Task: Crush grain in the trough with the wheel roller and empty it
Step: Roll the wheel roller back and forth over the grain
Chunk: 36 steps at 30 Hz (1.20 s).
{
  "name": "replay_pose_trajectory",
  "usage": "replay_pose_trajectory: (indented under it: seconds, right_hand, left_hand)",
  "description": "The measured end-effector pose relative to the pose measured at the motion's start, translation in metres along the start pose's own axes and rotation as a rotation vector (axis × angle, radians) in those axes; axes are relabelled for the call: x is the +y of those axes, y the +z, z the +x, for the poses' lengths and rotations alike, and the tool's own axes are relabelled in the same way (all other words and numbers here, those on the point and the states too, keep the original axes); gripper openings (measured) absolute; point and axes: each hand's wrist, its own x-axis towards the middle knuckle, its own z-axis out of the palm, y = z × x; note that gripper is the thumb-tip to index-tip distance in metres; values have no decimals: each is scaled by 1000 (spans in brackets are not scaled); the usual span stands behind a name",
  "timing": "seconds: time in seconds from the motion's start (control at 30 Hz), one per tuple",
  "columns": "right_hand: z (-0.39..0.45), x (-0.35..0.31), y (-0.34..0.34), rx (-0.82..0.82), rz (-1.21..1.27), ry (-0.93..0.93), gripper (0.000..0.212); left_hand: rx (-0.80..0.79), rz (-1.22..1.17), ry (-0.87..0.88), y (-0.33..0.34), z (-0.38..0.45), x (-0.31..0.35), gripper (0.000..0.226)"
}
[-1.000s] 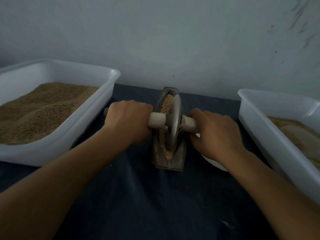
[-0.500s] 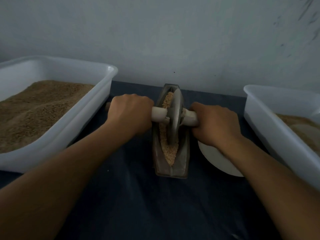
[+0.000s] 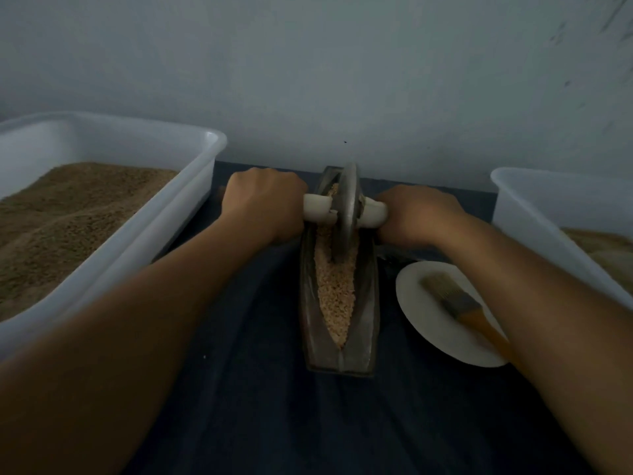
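Note:
A dark metal boat-shaped trough (image 3: 368,323) lies lengthwise on the dark cloth, with a strip of pale crushed grain (image 3: 335,289) along its groove. The grey wheel roller (image 3: 347,210) stands upright in the trough's far half. Its pale axle handle (image 3: 317,208) sticks out on both sides. My left hand (image 3: 263,205) grips the left end of the handle. My right hand (image 3: 416,216) grips the right end. Both fists sit close against the trough's sides.
A white tub (image 3: 191,186) full of brown grain stands at the left. Another white tub (image 3: 548,214) with some grain stands at the right edge. A white plate (image 3: 421,323) carrying a brush (image 3: 459,303) with a yellow handle lies right of the trough. A grey wall rises just behind.
Both hands have pushed the wheel roller away from me, from the trough's middle to its far half. More grain now shows in the near half, and the plate with the brush is uncovered.

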Motion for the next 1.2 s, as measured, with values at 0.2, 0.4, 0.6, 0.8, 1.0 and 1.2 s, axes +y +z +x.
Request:
replay_pose_trajectory:
  seconds: [0.2, 0.4, 0.6, 0.8, 1.0, 1.2]
  right_hand:
    - [-11, -3, 3, 64, -10, 11, 16]
    - [-31, -11, 9, 148, -48, 55, 13]
    - [-74, -18, 13, 247, -22, 22, 17]
    - [-114, -26, 12, 309, -36, 4, 20]
    - [-127, -29, 12, 384, -68, -10, 25]
    - [-104, -27, 14, 374, -87, 3, 20]
  left_hand:
    - [8, 22, -13, 0, -9, 1, 27]
    - [-15, 18, 7, -8, -26, 1, 27]
    - [-27, -5, 45, -19, -56, 2, 26]
    - [-21, 71, 76, -36, -75, 8, 26]
    - [7, 53, 38, -39, -87, 10, 28]
    - [-5, 7, 20, -26, -80, 5, 18]
